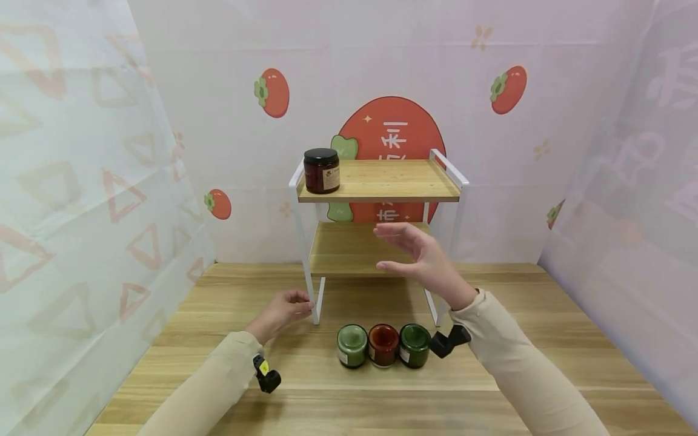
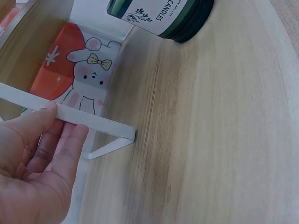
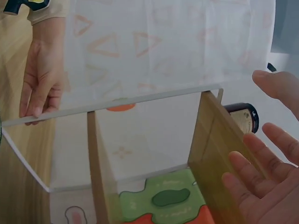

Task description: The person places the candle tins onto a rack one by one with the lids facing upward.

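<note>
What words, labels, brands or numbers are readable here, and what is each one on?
"CANDLES": label of a green jar, left wrist view.
"ART LIFE": smaller print on that label, partly cut off.
"利": white character on the red fruit print; the writing below is partly hidden by the shelf.
Too small: the label on the dark red jar.
Too faint: pale lettering on the right-hand cloth.

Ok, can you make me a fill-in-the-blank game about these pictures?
The maroon candle jar on the two-tier shelf has a ____ lid.
The person's ____ hand holds the shelf's white leg.
The red candle jar on the wooden table sits between two jars coloured ____.

Missing words: black, left, green.
</note>
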`<state>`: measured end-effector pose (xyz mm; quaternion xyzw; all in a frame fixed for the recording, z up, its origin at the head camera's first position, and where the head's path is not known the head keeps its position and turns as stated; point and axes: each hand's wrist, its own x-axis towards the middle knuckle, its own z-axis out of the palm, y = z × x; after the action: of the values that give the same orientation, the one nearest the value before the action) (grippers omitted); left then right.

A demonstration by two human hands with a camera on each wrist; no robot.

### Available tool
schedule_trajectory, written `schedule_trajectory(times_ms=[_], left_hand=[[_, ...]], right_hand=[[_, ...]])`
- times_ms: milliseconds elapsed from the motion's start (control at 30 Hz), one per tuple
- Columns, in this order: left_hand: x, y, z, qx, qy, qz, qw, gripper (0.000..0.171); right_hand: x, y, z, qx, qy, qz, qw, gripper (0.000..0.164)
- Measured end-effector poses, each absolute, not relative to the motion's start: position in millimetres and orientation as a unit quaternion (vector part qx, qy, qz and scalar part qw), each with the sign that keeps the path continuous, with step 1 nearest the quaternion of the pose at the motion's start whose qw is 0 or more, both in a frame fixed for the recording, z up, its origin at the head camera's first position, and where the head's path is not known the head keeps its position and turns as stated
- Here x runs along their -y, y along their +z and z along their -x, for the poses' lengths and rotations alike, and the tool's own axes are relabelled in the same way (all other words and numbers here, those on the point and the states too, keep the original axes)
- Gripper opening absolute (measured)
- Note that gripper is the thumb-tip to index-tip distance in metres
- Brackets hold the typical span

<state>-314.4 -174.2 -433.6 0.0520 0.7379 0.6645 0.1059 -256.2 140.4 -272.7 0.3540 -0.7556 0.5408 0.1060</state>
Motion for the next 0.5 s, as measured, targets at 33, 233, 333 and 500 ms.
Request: schedule_trajectory(times_ms=[33,233,333,500], left_hand=[[174.3,-433.6,314.3,-0.737,0.665,-0.052,0.107,0.013],[174.6,-434.1,314.3,-0.736,0.667,-0.051,0.106,0.012],[174.5,-434.3,314.4,-0.737,0.665,-0.055,0.105,0.013],[174.1,-433.7,313.9,-0.740,0.662,-0.059,0.102,0.014]], right_hand=[[-141.9,-276.5,255.9,0.758,0.539,-0.353,0.103,0.056],[-153.9,-299.5,254.3,0.769,0.529,-0.348,0.083,0.055],[-160.4,-310.6,253.7,0.774,0.526,-0.344,0.074,0.053],[-168.3,-326.1,250.2,0.786,0.519,-0.329,0.064,0.052]])
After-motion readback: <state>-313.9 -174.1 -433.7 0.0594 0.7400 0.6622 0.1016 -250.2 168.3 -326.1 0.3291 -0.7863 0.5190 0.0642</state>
